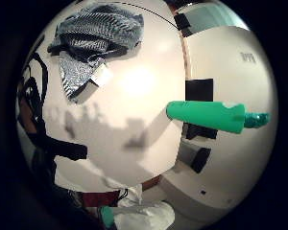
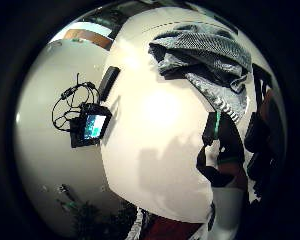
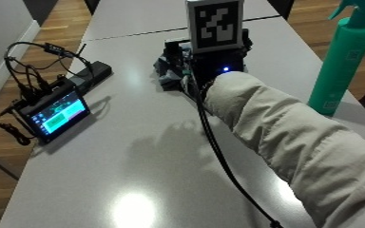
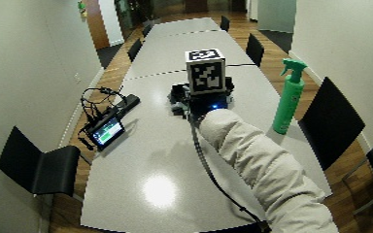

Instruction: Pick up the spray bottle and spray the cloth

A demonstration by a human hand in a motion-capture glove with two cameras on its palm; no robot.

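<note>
A tall green spray bottle (image 3: 340, 61) stands upright near the right edge of the grey table (image 3: 138, 156); the little finger side palm view shows the spray bottle (image 1: 206, 116) apart from the hand. A crumpled grey striped cloth (image 1: 96, 33) lies on the table just beyond my gloved right hand (image 3: 217, 64). Only a corner of the cloth (image 3: 163, 71) shows past the hand in the outside view. The hand hovers above the tabletop between cloth and bottle and holds nothing. Its shadow on the table shows spread fingers. A beige sleeve (image 3: 283, 137) reaches in from the near right.
A small lit screen (image 3: 52, 113) with tangled cables lies at the table's left edge, with a black box (image 3: 94, 73) behind it. Black chairs (image 4: 332, 121) stand along both sides. A second table continues beyond the cloth.
</note>
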